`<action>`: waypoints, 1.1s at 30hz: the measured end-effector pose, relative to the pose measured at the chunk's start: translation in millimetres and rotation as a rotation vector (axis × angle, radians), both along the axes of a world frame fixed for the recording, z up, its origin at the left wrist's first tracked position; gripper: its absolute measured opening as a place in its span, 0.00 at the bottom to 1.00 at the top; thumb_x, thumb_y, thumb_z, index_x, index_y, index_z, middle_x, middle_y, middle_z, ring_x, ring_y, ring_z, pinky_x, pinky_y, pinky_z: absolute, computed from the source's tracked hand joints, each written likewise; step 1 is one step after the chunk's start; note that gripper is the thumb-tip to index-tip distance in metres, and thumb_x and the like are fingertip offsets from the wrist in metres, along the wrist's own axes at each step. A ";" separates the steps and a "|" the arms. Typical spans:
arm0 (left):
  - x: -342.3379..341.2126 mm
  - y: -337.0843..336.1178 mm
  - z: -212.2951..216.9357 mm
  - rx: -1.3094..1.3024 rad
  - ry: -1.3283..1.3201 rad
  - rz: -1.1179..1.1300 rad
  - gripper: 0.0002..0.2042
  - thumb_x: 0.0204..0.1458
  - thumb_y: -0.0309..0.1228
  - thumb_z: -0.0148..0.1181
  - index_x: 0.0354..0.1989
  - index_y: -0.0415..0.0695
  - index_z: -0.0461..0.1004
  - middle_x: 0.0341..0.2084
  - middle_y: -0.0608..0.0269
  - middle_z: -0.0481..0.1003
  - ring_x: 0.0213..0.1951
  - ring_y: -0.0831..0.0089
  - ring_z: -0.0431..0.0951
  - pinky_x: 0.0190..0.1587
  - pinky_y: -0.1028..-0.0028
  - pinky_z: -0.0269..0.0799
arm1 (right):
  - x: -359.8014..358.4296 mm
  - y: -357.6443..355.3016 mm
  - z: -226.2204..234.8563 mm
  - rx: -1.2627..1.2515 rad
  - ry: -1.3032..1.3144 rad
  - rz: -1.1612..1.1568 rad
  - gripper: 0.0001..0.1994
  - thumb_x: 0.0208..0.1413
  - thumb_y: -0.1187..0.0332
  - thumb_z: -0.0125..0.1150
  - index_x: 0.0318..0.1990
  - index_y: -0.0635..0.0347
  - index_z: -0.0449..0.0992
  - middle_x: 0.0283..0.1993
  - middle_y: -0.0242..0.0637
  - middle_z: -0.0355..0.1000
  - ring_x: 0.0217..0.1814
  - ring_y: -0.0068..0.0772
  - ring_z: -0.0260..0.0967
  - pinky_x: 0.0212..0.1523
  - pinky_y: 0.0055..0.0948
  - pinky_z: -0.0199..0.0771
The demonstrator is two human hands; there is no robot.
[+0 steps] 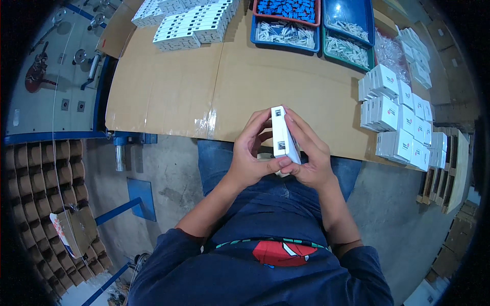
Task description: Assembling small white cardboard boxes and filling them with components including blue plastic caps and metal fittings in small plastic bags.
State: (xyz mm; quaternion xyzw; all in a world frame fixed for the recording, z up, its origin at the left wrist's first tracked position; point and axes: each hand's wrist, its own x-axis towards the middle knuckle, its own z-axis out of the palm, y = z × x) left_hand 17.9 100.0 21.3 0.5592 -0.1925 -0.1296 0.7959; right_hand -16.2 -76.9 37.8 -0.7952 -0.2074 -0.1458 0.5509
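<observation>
Between my two hands is a white rectangular plastic case [279, 131], held up over the near edge of the cardboard-covered table. Its narrow side faces up and shows two small dark square openings, one near each end. My left hand [251, 150] grips it from the left, with the thumb at its near end. On the other side my right hand [310, 153] is closed on it, fingers along the right face and thumb near the bottom corner. The case's broad faces are mostly hidden by my fingers and the viewing angle.
Stacked white cases [191, 28] stand at the table's far left. Blue small parts [286, 9] fill a red tray, and white slim parts [285, 34] lie in a blue tray. White box-shaped units [385, 112] are piled at the right edge. A cardboard divider [46, 188] is at left.
</observation>
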 end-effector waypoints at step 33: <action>-6.4 -12.3 -4.7 -0.018 0.251 0.109 0.36 0.62 0.52 0.55 0.70 0.38 0.58 0.52 0.56 0.71 0.55 0.62 0.77 0.55 0.63 0.77 | 4.4 -11.7 14.2 -0.054 0.118 -0.013 0.39 0.60 0.45 0.63 0.70 0.66 0.65 0.72 0.56 0.62 0.72 0.56 0.63 0.69 0.43 0.64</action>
